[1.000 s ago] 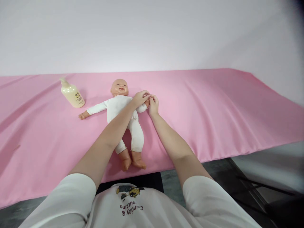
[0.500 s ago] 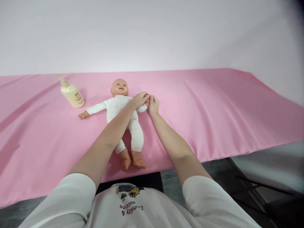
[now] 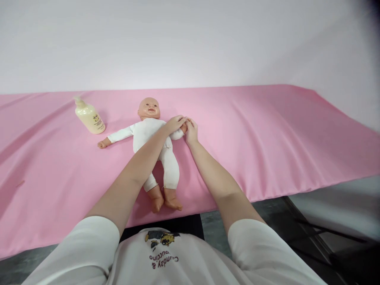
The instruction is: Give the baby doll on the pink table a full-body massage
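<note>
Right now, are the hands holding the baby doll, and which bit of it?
Yes. Both hands, left hand and right hand, hold the bald baby doll in white clothes by the small hand at the end of one outstretched arm.

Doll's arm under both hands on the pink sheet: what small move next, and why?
Probably slide the left hand a little along the doll sleeve toward the shoulder while the right hand holds the doll's hand. Both hands meet at that wrist, the doll lies flat on its back, and the bottle stands apart, untouched.
</note>
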Available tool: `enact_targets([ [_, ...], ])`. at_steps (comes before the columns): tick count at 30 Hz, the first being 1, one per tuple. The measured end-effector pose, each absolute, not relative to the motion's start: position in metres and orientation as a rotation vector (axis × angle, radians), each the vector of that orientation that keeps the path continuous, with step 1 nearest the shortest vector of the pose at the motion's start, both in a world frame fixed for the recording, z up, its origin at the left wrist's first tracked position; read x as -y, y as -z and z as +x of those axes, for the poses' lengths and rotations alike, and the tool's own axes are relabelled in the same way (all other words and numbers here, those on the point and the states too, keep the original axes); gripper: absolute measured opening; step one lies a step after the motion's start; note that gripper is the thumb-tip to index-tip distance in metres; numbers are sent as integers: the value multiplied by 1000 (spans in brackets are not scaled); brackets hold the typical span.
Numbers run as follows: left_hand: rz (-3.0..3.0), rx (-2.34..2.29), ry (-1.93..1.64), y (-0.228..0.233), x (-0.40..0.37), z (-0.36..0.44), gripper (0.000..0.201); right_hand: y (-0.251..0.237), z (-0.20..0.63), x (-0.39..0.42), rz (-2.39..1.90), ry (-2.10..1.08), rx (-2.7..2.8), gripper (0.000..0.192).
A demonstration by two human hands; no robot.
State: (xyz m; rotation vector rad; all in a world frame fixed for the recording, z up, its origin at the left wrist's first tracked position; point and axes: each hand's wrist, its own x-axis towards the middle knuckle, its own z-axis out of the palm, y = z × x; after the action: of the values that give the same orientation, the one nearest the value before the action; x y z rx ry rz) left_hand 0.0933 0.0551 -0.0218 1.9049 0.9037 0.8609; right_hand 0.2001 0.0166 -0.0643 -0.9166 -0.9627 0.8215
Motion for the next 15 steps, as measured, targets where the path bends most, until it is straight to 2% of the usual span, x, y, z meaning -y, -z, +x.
enact_targets([
  [5, 1923, -887, -851, 27, -58, 93, 32, 63, 199, -14, -937, -793, 963, 54],
  [10, 1923, -813, -865, 27, -59, 91, 28, 65, 197, -14, -926, -856, 960, 68],
  [15, 1815, -738, -946, 20, -57, 90, 33, 69, 194, -18, -900, -956, 1026, 70],
])
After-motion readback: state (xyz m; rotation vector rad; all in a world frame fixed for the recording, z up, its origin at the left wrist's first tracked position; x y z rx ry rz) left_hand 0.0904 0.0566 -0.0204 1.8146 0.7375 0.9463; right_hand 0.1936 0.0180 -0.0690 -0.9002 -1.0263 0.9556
